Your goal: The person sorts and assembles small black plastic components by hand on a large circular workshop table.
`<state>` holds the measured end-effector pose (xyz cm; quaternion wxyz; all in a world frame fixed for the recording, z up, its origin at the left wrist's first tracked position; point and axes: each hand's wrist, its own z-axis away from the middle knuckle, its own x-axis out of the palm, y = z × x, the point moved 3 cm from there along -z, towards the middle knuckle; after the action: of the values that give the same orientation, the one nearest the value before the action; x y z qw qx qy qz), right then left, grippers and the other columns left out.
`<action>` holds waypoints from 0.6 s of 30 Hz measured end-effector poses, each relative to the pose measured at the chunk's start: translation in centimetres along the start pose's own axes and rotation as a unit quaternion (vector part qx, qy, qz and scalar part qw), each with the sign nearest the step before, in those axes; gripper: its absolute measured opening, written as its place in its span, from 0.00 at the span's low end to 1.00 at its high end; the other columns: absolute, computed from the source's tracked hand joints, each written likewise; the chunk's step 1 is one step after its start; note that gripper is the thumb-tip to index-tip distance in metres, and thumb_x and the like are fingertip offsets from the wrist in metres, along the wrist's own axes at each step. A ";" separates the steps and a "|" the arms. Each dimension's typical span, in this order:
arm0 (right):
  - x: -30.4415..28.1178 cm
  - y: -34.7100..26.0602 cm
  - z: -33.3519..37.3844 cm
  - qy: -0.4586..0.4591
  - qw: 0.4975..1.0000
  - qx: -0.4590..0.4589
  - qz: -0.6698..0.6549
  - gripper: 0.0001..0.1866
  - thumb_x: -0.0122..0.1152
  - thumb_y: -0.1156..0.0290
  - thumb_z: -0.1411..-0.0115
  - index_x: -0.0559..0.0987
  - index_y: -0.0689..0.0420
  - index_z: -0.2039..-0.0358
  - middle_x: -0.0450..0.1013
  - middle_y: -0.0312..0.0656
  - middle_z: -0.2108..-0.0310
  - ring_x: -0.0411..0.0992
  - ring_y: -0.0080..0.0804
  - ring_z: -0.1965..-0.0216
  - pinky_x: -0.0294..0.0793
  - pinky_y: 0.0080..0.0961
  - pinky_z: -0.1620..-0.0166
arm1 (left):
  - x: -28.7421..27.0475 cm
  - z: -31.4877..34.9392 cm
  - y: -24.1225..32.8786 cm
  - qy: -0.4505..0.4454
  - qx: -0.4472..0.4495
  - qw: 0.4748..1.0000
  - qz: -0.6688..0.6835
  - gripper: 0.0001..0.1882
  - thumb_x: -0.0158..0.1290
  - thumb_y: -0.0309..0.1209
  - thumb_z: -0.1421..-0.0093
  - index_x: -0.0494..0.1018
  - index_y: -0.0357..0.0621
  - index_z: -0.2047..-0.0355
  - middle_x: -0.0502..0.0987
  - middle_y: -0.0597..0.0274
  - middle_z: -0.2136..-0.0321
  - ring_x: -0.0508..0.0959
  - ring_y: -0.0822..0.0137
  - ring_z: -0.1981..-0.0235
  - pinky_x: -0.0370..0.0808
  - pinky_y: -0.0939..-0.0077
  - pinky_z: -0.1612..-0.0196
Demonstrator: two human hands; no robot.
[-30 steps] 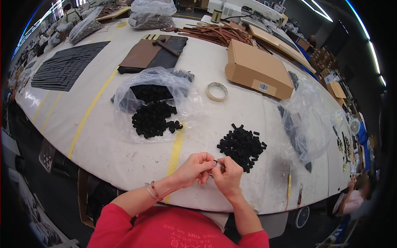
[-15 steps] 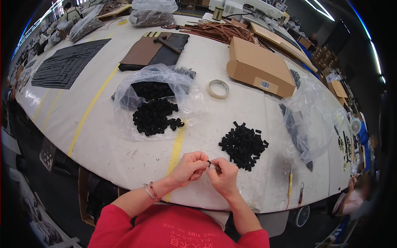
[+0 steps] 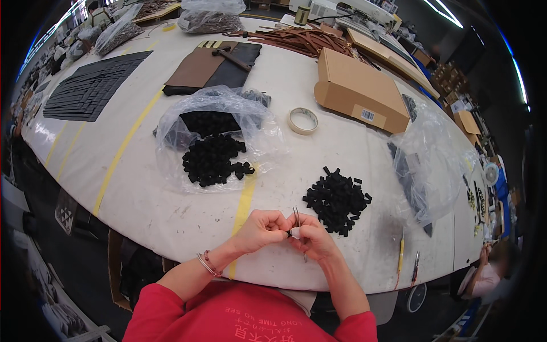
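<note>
My left hand (image 3: 262,231) is closed, pinching a small black fabric piece (image 3: 289,233) between thumb and fingertips. Against the same piece is my right hand (image 3: 317,238), closed round a thin two-pronged metal tool (image 3: 296,214) that looks like tweezers; its tips stick up past the fingers. Something white (image 3: 295,232) shows at the right fingertips, perhaps tape or a wrap. Just right of and beyond my hands lies a heap of short black fabric pieces (image 3: 336,199). Farther left, more black pieces (image 3: 211,162) spill out of a clear plastic bag (image 3: 171,122).
A tape roll (image 3: 302,121) and a cardboard box (image 3: 362,91) lie beyond the heap. At right are a clear plastic bag (image 3: 439,165), a yellow pen-like tool (image 3: 400,253) and a slim dark tool (image 3: 415,265). A hammer (image 3: 233,58) rests on brown and black sheets (image 3: 196,71).
The metal tool now stands up visibly from my right hand, which has turned and shifted slightly. My left hand still pinches the black fabric piece in nearly the same place.
</note>
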<state>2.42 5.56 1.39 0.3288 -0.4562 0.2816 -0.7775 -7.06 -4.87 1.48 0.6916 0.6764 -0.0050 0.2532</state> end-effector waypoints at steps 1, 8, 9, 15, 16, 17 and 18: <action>0.0 0.2 0.0 -0.021 0.999 -0.001 -0.024 0.05 0.51 0.77 0.58 0.68 0.61 0.77 0.64 0.34 0.82 0.56 0.12 0.88 0.48 0.09 0.88 | 0.0 -0.1 0.0 -0.001 -0.001 1.000 0.000 0.02 0.49 0.19 0.55 0.69 0.39 0.80 0.67 0.76 0.83 0.61 0.88 0.83 0.56 0.93 0.81; -0.3 0.9 -0.1 -0.059 0.997 0.017 -0.036 0.04 0.50 0.79 0.59 0.67 0.59 0.80 0.63 0.33 0.85 0.55 0.13 0.88 0.47 0.09 0.88 | -0.3 0.0 -0.6 -0.013 -0.016 0.997 -0.073 0.02 0.50 0.21 0.56 0.69 0.39 0.80 0.68 0.75 0.84 0.63 0.86 0.84 0.56 0.91 0.83; -0.4 0.5 -0.2 -0.009 0.998 -0.032 0.060 0.05 0.51 0.79 0.59 0.66 0.60 0.80 0.63 0.33 0.85 0.55 0.14 0.88 0.49 0.10 0.87 | -0.2 0.0 -0.7 0.005 0.000 0.990 -0.144 0.02 0.50 0.22 0.56 0.68 0.39 0.79 0.68 0.74 0.84 0.64 0.85 0.84 0.58 0.89 0.84; 1.6 -1.0 -0.2 0.161 0.850 -0.256 0.431 0.04 0.51 0.77 0.55 0.66 0.61 0.77 0.63 0.33 0.84 0.57 0.14 0.84 0.54 0.12 0.82 | 0.8 0.2 0.0 0.132 0.323 0.827 -0.440 0.03 0.48 0.23 0.52 0.65 0.40 0.76 0.70 0.67 0.84 0.69 0.78 0.86 0.63 0.83 0.85; 1.9 -1.2 -0.1 0.143 0.864 -0.243 0.417 0.04 0.49 0.76 0.53 0.66 0.60 0.75 0.63 0.33 0.84 0.57 0.15 0.83 0.55 0.13 0.81 | 0.6 0.3 0.3 0.132 0.324 0.826 -0.442 0.03 0.48 0.23 0.52 0.65 0.40 0.76 0.70 0.67 0.84 0.69 0.78 0.86 0.63 0.83 0.85; 2.1 -1.7 0.2 0.143 0.864 -0.246 0.416 0.04 0.49 0.76 0.53 0.66 0.60 0.75 0.63 0.33 0.84 0.57 0.15 0.83 0.55 0.13 0.81 | -0.4 0.0 -0.1 0.113 0.157 0.954 -0.229 0.02 0.48 0.22 0.52 0.66 0.41 0.77 0.70 0.65 0.84 0.70 0.76 0.86 0.63 0.85 0.86; 1.9 -1.9 0.7 0.113 0.904 -0.186 0.367 0.04 0.48 0.75 0.51 0.67 0.60 0.74 0.64 0.32 0.83 0.58 0.15 0.83 0.56 0.12 0.80 | -0.7 0.0 -1.0 0.089 -0.024 0.996 0.005 0.02 0.48 0.21 0.52 0.66 0.41 0.77 0.70 0.63 0.84 0.70 0.75 0.86 0.63 0.87 0.86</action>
<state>1.80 5.20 4.12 0.4665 -0.2823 0.6038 -0.5815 -7.34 -5.06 0.28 0.7045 0.6340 0.0475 0.3155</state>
